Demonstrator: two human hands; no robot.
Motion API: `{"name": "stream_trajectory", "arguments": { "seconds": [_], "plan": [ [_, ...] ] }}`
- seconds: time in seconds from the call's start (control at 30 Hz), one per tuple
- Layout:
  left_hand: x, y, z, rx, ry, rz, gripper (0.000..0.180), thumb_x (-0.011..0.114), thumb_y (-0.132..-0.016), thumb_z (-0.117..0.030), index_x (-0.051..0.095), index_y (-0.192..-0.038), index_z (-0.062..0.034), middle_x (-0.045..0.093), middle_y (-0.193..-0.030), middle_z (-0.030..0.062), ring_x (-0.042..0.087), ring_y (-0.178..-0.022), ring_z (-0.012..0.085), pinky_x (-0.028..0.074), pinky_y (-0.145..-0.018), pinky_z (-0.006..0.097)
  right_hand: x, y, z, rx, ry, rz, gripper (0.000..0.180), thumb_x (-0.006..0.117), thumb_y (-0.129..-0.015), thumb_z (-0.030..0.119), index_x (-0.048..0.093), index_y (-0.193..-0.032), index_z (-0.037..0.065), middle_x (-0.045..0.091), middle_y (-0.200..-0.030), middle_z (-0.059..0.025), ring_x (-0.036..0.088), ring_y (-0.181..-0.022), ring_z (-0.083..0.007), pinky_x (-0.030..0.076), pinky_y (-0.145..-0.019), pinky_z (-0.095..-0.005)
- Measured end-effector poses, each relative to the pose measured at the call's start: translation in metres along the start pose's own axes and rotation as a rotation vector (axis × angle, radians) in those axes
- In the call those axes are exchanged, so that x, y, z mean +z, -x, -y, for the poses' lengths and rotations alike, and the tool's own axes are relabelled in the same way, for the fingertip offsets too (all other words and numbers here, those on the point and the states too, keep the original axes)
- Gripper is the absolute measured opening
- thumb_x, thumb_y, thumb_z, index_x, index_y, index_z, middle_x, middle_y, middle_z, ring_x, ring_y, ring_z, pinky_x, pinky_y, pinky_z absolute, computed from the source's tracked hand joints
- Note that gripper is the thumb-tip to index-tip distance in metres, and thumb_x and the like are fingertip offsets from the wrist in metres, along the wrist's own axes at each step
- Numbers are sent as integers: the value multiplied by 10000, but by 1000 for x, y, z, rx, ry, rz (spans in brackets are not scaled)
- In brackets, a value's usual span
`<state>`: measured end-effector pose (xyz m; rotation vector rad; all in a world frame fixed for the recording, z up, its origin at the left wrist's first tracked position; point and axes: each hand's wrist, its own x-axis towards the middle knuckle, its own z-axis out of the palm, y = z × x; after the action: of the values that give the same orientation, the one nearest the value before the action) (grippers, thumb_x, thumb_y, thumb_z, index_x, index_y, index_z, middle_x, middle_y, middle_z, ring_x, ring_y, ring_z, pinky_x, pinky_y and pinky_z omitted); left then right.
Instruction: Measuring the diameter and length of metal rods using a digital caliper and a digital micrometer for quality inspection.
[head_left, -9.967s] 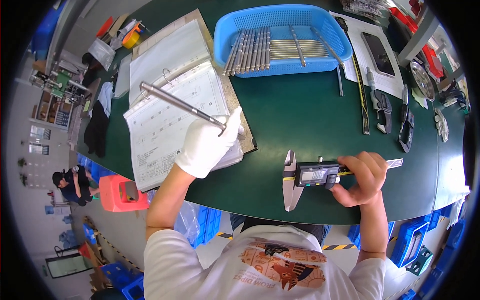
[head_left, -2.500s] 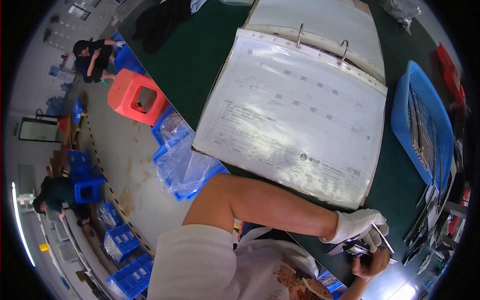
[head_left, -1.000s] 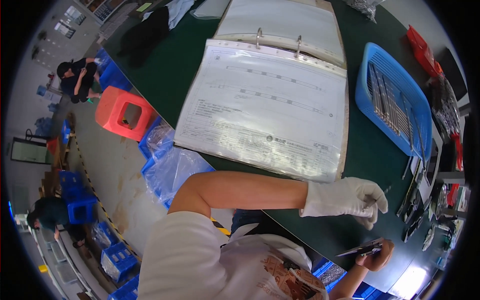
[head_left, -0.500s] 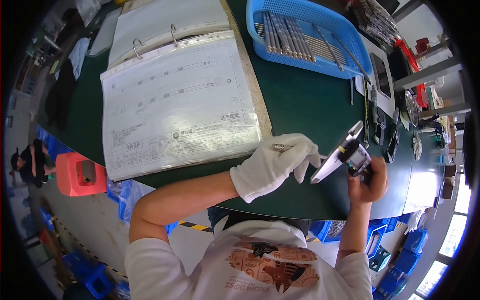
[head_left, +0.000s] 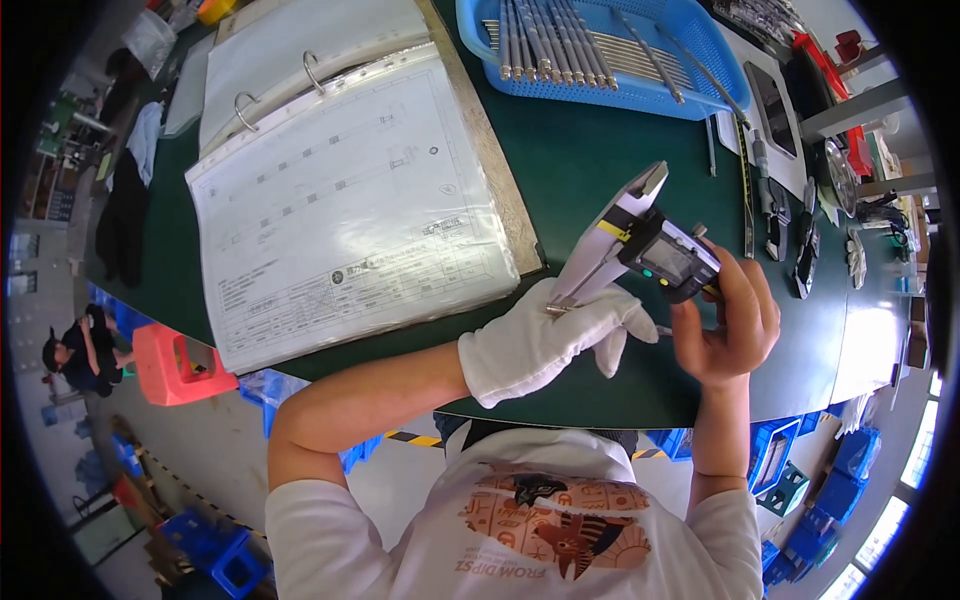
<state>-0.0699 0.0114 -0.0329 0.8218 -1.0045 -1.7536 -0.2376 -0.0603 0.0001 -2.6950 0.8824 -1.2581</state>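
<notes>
My left hand (head_left: 540, 342), in a white glove, is closed around a thin metal rod (head_left: 553, 310); only the rod's tips show at either side of the glove. My bare right hand (head_left: 733, 322) grips a digital caliper (head_left: 655, 250) with a black display body and yellow trim. The caliper's long steel jaws slant down to the rod tip at the glove. Both hands hover over the near edge of the dark green table (head_left: 590, 170).
An open ring binder (head_left: 350, 195) with drawing sheets lies left of the hands. A blue basket (head_left: 690, 95) of several metal rods stands at the back. More measuring tools (head_left: 780, 215) lie on the right. A red stool (head_left: 175, 362) and a person (head_left: 75, 350) are on the floor at left.
Ten seconds ago my left hand held a long rod over the binder, with the caliper low by the table edge. My gaze swept over the binder; now rod and caliper meet.
</notes>
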Motion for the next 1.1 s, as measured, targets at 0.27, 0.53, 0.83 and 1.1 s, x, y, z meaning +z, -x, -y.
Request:
{"name": "stream_trajectory", "arguments": {
  "seconds": [0.27,0.53,0.83,1.1],
  "plan": [
    [-1,1,2,-35,69,21,297,401,-864,-249,585,-888,-16,499,-644,26,453,-618,92,345,-633,229,2,4,-2,8,-15,31,322,664,-643,198,582,-859,-27,583,-650,-82,484,-437,-150,378,-402,-225],
    [0,0,-1,-64,54,13,336,383,-873,-260,589,-898,4,530,-661,50,492,-677,115,355,-742,268,3,3,-6,-10,-33,36,337,674,-638,209,587,-866,-23,561,-620,-67,476,-433,-147,369,-396,-226],
    [0,-1,3,-9,-3,48,354,370,-883,-285,587,-894,-5,523,-647,39,488,-682,114,343,-755,266,2,5,-7,-31,16,22,342,675,-644,257,598,-843,-11,546,-595,-59,480,-434,-151,361,-389,-235],
    [2,0,4,-31,32,54,318,363,-900,-289,578,-884,-56,487,-608,6,434,-613,80,341,-618,224,-1,3,-3,-40,140,6,354,691,-634,328,580,-759,15,503,-540,-36,460,-412,-154,343,-377,-240]
  ]
}}
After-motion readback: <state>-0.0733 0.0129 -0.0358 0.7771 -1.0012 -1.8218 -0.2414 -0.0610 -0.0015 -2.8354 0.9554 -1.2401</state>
